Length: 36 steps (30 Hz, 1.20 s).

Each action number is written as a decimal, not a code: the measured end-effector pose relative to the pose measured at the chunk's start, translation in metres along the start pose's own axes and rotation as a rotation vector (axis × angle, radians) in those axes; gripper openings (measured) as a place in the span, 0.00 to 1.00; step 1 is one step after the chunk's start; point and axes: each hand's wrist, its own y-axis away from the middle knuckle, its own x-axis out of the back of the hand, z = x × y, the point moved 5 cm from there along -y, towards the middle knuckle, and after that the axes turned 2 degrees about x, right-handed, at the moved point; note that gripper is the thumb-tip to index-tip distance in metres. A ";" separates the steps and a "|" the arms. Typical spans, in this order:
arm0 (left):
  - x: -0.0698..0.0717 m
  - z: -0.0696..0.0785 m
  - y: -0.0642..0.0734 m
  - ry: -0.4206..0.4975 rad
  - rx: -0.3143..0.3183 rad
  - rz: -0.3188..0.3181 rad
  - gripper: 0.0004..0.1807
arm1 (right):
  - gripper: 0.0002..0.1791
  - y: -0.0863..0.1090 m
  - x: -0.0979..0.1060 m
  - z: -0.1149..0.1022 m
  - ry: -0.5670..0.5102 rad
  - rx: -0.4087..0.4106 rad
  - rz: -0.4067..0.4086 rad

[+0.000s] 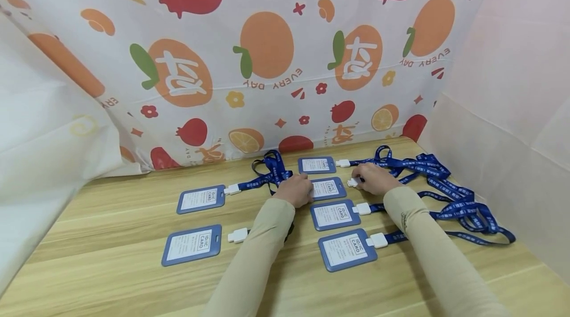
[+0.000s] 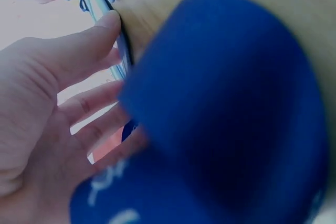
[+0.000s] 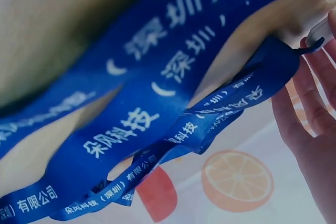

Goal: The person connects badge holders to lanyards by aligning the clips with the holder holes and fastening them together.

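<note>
My left hand (image 1: 295, 190) pinches the left end of a blue ID card holder (image 1: 328, 187), second from the back in the right-hand column. In the left wrist view, the thumb (image 2: 107, 24) lies against the holder's edge, and a blurred blue lanyard loop (image 2: 236, 93) hides part of the view. Just right of that holder, my right hand (image 1: 375, 178) grips a white plastic clip (image 1: 354, 183) on a blue lanyard. A small gap separates this clip from the holder's slot. In the right wrist view, printed lanyard straps (image 3: 126, 129) trail away from the fingers.
Other card holders lie in the same column: one behind (image 1: 316, 165), two in front (image 1: 336, 214) (image 1: 348, 250), their clips at their slots. At left lie a holder (image 1: 201, 199) with its clip touching and another (image 1: 191, 245) with its clip apart. Lanyards (image 1: 450, 193) heap at right.
</note>
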 end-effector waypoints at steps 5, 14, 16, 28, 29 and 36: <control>0.000 0.001 0.000 0.004 -0.008 0.012 0.04 | 0.11 0.002 0.001 -0.001 0.017 0.016 0.001; -0.004 0.000 -0.002 0.002 -0.016 0.030 0.03 | 0.12 0.001 -0.001 -0.005 0.019 0.027 -0.019; -0.004 -0.001 -0.001 0.004 -0.013 0.030 0.03 | 0.13 0.001 -0.002 -0.008 0.018 0.028 -0.022; 0.000 -0.003 0.002 0.020 0.010 0.042 0.03 | 0.13 -0.002 -0.002 -0.013 0.031 0.033 -0.021; 0.000 -0.003 0.002 0.018 0.013 0.042 0.03 | 0.13 -0.002 -0.002 -0.013 0.029 0.037 -0.022; -0.001 0.000 0.002 -0.007 0.028 0.036 0.04 | 0.14 -0.002 -0.002 -0.015 0.040 0.063 -0.026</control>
